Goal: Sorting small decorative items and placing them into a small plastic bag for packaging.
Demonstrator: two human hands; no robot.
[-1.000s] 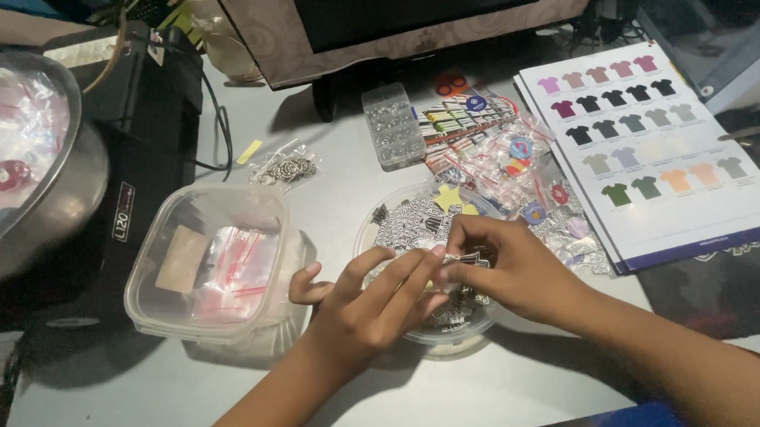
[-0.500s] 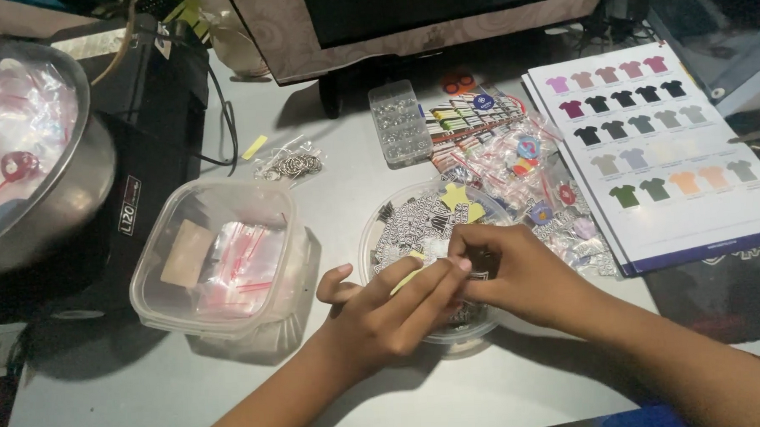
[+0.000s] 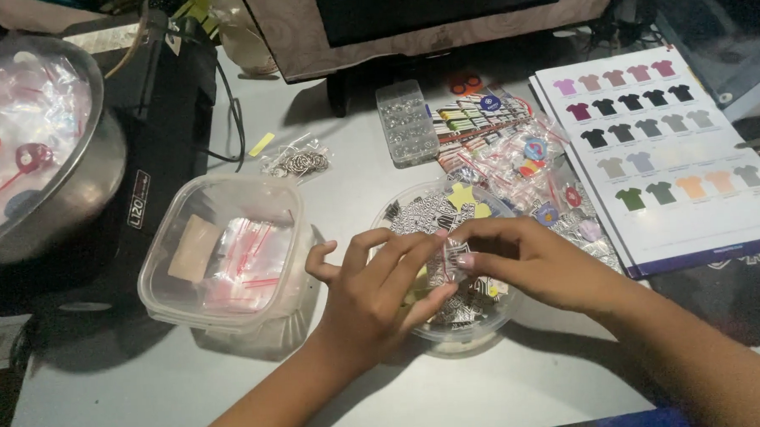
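Both hands meet over a round tub (image 3: pixel 413 206) of small stickers near the table's front edge: left hand (image 3: pixel 375 299) and right hand (image 3: pixel 525 263) pinch one piece between fingertips. The tub stays heaped; bagged pieces (image 3: pixel 534 162) lie behind it.

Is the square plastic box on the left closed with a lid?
No, the square plastic box stands open, with small clear bags visible inside it.

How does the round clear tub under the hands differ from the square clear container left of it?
The round tub is shallow and heaped with small black-and-white pieces; the square container is deeper and holds clear red-striped bags and a tan card. Both hands, left hand and right hand, work over the round tub; the square container sits untouched. Both are clear plastic, lidless.
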